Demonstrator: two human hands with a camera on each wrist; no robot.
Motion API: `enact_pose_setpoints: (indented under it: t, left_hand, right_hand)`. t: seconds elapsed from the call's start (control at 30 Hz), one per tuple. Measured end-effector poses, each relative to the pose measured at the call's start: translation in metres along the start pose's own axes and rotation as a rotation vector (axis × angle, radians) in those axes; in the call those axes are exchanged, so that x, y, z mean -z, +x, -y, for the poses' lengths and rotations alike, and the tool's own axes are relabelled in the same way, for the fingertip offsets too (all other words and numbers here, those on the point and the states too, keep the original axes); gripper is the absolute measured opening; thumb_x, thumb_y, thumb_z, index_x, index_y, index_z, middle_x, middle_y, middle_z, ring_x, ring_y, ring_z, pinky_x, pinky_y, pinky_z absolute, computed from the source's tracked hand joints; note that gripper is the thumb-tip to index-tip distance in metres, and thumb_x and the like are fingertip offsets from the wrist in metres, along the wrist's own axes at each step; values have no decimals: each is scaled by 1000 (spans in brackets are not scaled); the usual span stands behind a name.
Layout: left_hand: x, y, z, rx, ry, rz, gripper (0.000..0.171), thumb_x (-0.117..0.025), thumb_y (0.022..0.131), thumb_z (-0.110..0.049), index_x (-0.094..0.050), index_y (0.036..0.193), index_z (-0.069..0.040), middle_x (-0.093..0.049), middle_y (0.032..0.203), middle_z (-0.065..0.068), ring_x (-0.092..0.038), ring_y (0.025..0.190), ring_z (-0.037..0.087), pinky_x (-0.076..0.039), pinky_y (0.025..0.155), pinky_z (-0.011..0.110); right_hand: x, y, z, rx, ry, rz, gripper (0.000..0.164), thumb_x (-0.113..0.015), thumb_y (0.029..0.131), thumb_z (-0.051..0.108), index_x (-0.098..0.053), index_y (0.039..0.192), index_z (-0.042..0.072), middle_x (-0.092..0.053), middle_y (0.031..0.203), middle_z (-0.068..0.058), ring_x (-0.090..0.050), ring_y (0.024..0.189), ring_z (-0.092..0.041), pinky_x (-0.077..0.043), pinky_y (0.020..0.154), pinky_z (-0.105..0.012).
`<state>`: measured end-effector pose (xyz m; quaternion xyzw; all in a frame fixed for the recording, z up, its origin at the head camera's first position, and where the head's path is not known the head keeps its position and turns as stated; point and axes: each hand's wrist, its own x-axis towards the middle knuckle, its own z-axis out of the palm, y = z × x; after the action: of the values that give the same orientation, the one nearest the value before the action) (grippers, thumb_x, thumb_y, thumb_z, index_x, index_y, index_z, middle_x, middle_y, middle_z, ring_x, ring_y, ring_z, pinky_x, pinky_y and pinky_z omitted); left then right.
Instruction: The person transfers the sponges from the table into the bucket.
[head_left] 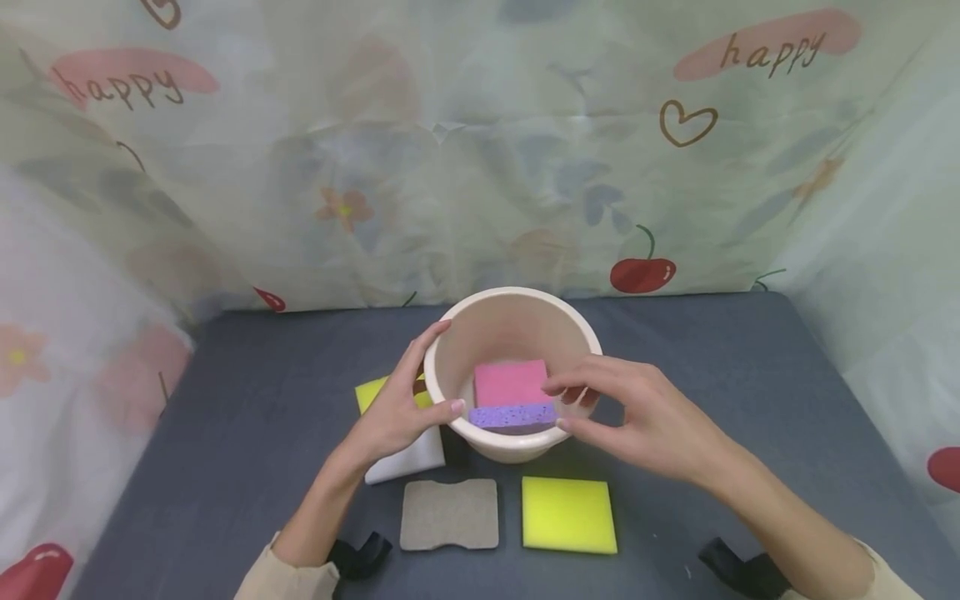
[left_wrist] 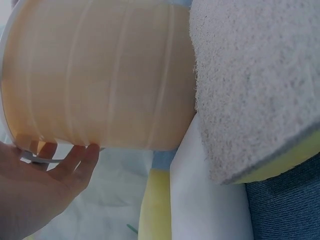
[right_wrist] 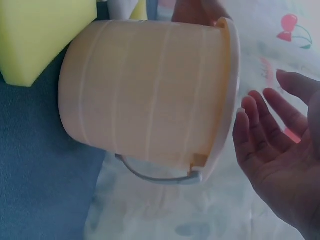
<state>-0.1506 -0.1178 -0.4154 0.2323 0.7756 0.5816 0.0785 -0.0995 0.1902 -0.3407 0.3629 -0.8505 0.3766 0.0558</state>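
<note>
A cream bucket stands upright near the middle of the table. My left hand grips its left rim, thumb over the edge and fingers along the outer wall. Inside the bucket lie a pink sponge and, in front of it, a speckled purple sponge. My right hand hovers by the right rim with loosely bent fingers and nothing in them. In the right wrist view, a gap separates those fingertips from the bucket wall and rim. The grey handle hangs at the bucket's side.
In front of the bucket lie a grey-brown scouring sponge with notched sides and a yellow sponge. Partly beneath my left hand are a white sponge and another yellow one. A printed curtain encloses the dark table.
</note>
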Motion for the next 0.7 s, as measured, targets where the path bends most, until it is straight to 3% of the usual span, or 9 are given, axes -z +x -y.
enact_pose_setpoints:
  t: [0.13, 0.3, 0.47, 0.57, 0.7]
  left_hand:
    - [-1, 0, 0, 11, 2, 0, 92, -78, 85, -21, -23, 157, -33, -23, 158, 3, -48, 128, 38, -47, 94, 54]
    - [-1, 0, -1, 17, 2, -3, 92, -79, 85, -25, -23, 157, -33, -23, 158, 4, -47, 128, 38, -47, 94, 52]
    - [-1, 0, -1, 10, -12, 2, 92, -79, 85, -24, -23, 157, -32, -23, 158, 5, -47, 128, 39, -47, 94, 55]
    - [-1, 0, -1, 7, -15, 2, 92, -78, 85, -18, -23, 157, -31, -23, 158, 5, -47, 128, 40, -46, 93, 56]
    - [-1, 0, -1, 6, -9, -1, 92, -78, 85, -21, -23, 157, -31, -23, 158, 5, -47, 129, 39, -45, 95, 56]
  right_hand:
    - [3, -8, 2, 20, 0, -11, 43, -81, 82, 9, -67, 120, 25, -66, 109, 14, -62, 87, -4, -52, 77, -23]
    - [5, -19, 4, 29, 4, -12, 45, -83, 79, 7, -68, 119, 22, -67, 109, 12, -60, 90, -3, -50, 79, -20]
    - [8, -31, 3, -1, 19, -16, 44, -83, 80, 8, -68, 118, 25, -65, 107, 18, -58, 91, 0, -49, 79, -19]
    - [8, -38, 0, -13, 29, -13, 42, -82, 81, 9, -69, 118, 23, -65, 107, 18, -59, 92, -1, -49, 79, -20]
    - [8, -43, -2, -51, 43, 7, 39, -81, 83, 12, -68, 119, 22, -65, 108, 16, -60, 93, -3, -50, 80, -20]
